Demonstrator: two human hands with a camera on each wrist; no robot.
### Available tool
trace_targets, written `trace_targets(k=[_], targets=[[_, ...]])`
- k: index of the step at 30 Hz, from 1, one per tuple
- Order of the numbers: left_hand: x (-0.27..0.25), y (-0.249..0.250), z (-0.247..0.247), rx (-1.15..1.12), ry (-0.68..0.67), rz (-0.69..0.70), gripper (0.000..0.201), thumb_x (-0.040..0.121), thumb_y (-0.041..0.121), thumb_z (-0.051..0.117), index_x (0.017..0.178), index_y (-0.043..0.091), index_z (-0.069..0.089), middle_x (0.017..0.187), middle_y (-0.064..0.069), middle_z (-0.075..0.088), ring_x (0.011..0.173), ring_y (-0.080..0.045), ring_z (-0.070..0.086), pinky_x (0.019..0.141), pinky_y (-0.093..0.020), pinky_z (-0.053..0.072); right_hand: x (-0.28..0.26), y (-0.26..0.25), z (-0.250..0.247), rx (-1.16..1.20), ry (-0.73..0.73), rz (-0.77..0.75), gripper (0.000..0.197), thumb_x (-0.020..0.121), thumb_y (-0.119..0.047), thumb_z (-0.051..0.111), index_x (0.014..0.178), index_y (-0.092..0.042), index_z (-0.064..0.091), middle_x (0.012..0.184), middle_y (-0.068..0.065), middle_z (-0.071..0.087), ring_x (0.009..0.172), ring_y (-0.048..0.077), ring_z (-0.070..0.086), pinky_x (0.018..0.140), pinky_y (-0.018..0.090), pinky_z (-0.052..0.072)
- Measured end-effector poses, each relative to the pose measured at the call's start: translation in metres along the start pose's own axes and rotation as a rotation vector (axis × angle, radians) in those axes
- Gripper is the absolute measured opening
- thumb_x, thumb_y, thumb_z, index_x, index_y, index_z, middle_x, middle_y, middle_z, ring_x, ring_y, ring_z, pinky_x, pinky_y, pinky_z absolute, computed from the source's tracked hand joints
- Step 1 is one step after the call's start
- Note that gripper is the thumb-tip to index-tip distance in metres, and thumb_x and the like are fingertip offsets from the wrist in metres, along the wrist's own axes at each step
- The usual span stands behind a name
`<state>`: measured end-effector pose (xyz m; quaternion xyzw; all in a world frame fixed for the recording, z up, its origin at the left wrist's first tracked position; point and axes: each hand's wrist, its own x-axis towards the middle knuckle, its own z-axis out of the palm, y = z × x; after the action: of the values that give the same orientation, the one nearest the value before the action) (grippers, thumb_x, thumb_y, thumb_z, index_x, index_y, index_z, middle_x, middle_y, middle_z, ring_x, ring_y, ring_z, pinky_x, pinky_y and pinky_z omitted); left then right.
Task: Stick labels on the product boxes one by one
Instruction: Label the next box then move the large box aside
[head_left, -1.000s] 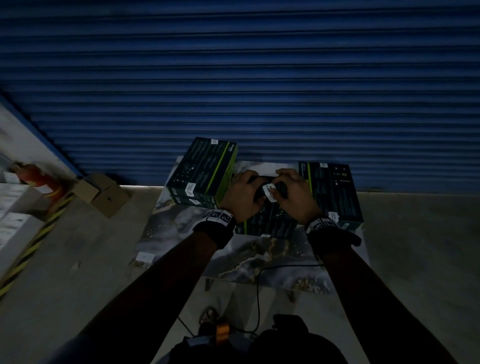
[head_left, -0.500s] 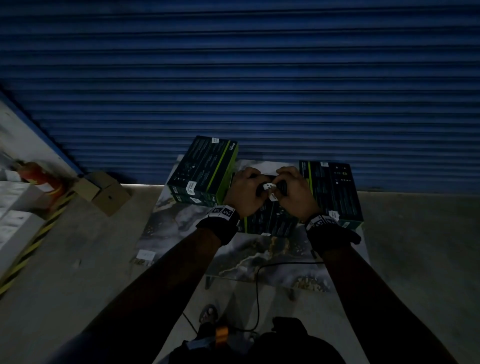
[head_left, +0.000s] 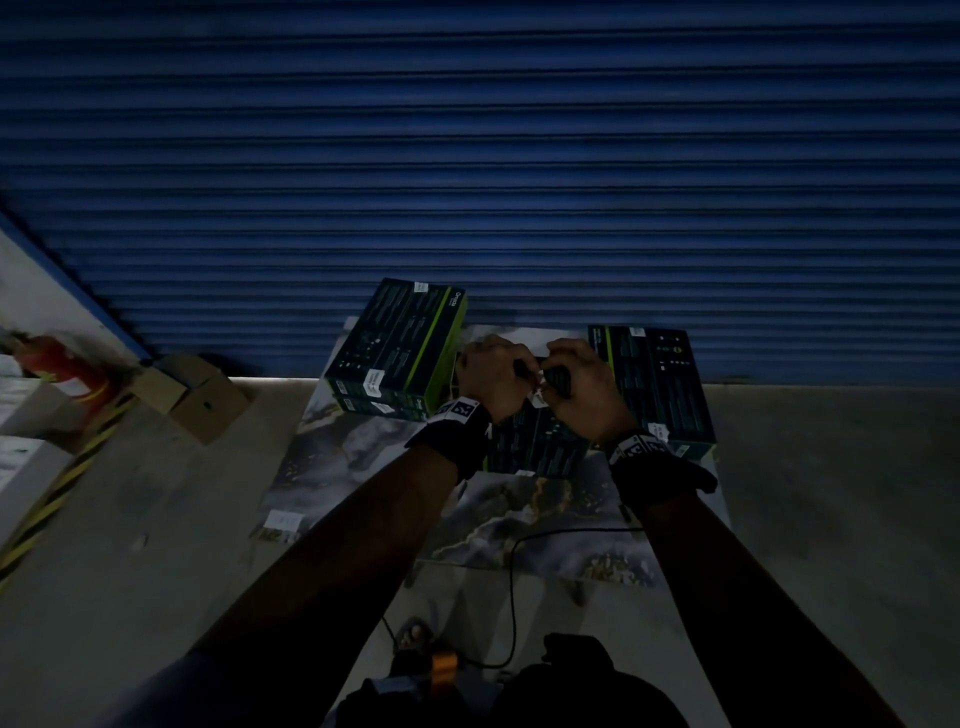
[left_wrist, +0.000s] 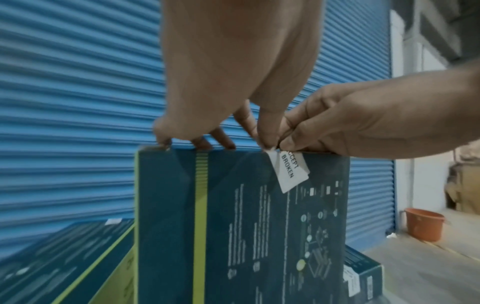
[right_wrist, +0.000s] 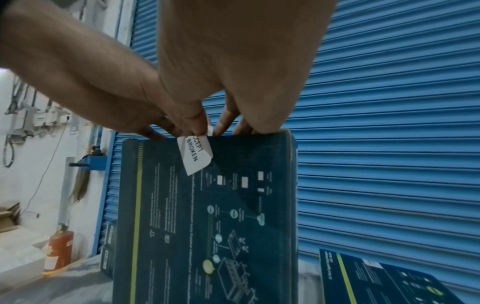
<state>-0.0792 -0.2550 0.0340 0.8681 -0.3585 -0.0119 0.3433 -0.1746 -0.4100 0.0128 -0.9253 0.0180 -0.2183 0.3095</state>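
A dark teal cardboard product box with a lime-green stripe (left_wrist: 241, 226) stands upright on its edge on the marble-patterned table mat (head_left: 363, 457). Both hands meet at its top edge. The left hand (left_wrist: 233, 82) rests curled fingertips along that top edge, steadying the box, while its thumb and forefinger pinch the upper end of a small white paper label printed in black (left_wrist: 289, 174). The right hand (left_wrist: 350, 123) pinches the same upper end from the other side, fingers bunched against the box's top edge.

The label hangs down over the box's printed face just below the top edge, nearer the box's right corner than its left. Its lower end lifts off the card and appears slightly curled; whether the top is already stuck down I cannot tell.

The box looks stiff and light enough to tip over if pushed, so it wants holding at the top edge while a fingertip smooths the label downward. The label is thin, limp paper, likely to crease or fold on itself; it is best held by its edge only.

To the left of the standing box lies a stack of similar teal boxes (head_left: 400, 348), already carrying small white labels; to its right lies another flat teal box (head_left: 654, 384). Behind the box is a blue ribbed roller shutter (head_left: 519, 156).
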Motion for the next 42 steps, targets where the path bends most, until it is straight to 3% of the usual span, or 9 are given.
trace_targets(k=[5,10,14,19,27,30,34,40,42], targets=[[-0.004,-0.003,0.001,-0.087,0.104,0.056,0.006,0.082,0.020,0.081,0.082,0.025,0.077,0.096,-0.006,0.068,0.092,-0.024,0.065,0.083,-0.032,0.052,0.002,0.000,0.001,0.010,0.002,0.004,0.026,0.085,-0.009,0.075,0.111,-0.008,0.072,0.133,0.012,0.057,0.126,0.028,0.056,0.110,0.036,0.042],[-0.010,-0.009,-0.001,-0.020,0.091,0.160,0.013,0.085,0.016,0.071,0.097,0.021,0.075,0.087,-0.005,0.071,0.080,-0.023,0.066,0.077,-0.040,0.054,0.000,0.002,-0.004,0.021,-0.022,-0.037,0.034,0.084,-0.017,0.079,0.116,-0.010,0.070,0.137,0.010,0.054,0.130,0.024,0.053,0.112,0.039,0.043],[-0.014,-0.009,-0.009,-0.106,0.048,0.197,0.020,0.087,0.001,0.071,0.102,0.014,0.076,0.088,-0.005,0.075,0.079,-0.016,0.068,0.073,-0.030,0.056,-0.005,0.006,-0.011,-0.024,-0.171,-0.039,0.059,0.078,-0.019,0.083,0.132,-0.014,0.059,0.148,0.008,0.045,0.138,0.024,0.045,0.115,0.038,0.038],[-0.013,-0.012,-0.014,-0.259,-0.015,0.135,0.015,0.091,0.008,0.073,0.102,0.017,0.077,0.089,-0.002,0.077,0.080,-0.011,0.070,0.076,-0.023,0.055,-0.010,0.012,-0.008,-0.039,-0.180,-0.066,0.065,0.082,-0.005,0.075,0.142,-0.014,0.051,0.149,0.008,0.047,0.139,0.026,0.045,0.116,0.041,0.039],[-0.017,-0.018,-0.013,-0.436,-0.082,0.011,0.012,0.087,0.026,0.077,0.094,0.035,0.080,0.094,0.005,0.079,0.089,-0.021,0.073,0.087,-0.049,0.059,-0.010,0.017,-0.010,-0.096,-0.236,-0.088,0.075,0.082,0.003,0.069,0.148,-0.020,0.043,0.157,0.005,0.040,0.149,0.025,0.032,0.123,0.040,0.029],[-0.019,-0.019,-0.015,-0.495,-0.111,0.022,0.010,0.087,0.019,0.080,0.095,0.026,0.082,0.092,-0.001,0.079,0.088,-0.026,0.073,0.087,-0.053,0.058,-0.010,0.017,-0.012,-0.125,-0.239,-0.099,0.077,0.082,0.005,0.069,0.150,-0.016,0.041,0.158,0.008,0.039,0.148,0.027,0.033,0.123,0.040,0.028],[-0.023,-0.023,-0.017,-0.504,-0.155,0.066,0.009,0.087,0.024,0.081,0.096,0.025,0.083,0.095,0.002,0.078,0.092,-0.023,0.073,0.088,-0.053,0.058,-0.008,0.019,-0.012,-0.142,-0.253,-0.105,0.076,0.082,0.005,0.070,0.151,-0.011,0.042,0.159,0.010,0.038,0.149,0.028,0.031,0.123,0.043,0.028],[-0.025,-0.018,-0.023,-0.493,-0.238,0.111,0.015,0.088,0.019,0.080,0.100,0.027,0.081,0.098,0.002,0.078,0.094,-0.020,0.073,0.091,-0.050,0.059,-0.007,0.019,-0.013,-0.144,-0.266,-0.097,0.077,0.083,0.005,0.069,0.152,-0.015,0.040,0.161,0.007,0.035,0.151,0.024,0.027,0.124,0.032,0.019],[-0.026,-0.017,-0.023,-0.464,-0.236,0.094,0.022,0.089,0.018,0.080,0.109,0.026,0.079,0.092,0.003,0.077,0.092,-0.017,0.073,0.093,-0.045,0.058,-0.006,0.018,-0.014,-0.126,-0.272,-0.082,0.077,0.084,0.006,0.068,0.153,-0.014,0.039,0.162,0.008,0.034,0.152,0.025,0.027,0.125,0.035,0.020]])
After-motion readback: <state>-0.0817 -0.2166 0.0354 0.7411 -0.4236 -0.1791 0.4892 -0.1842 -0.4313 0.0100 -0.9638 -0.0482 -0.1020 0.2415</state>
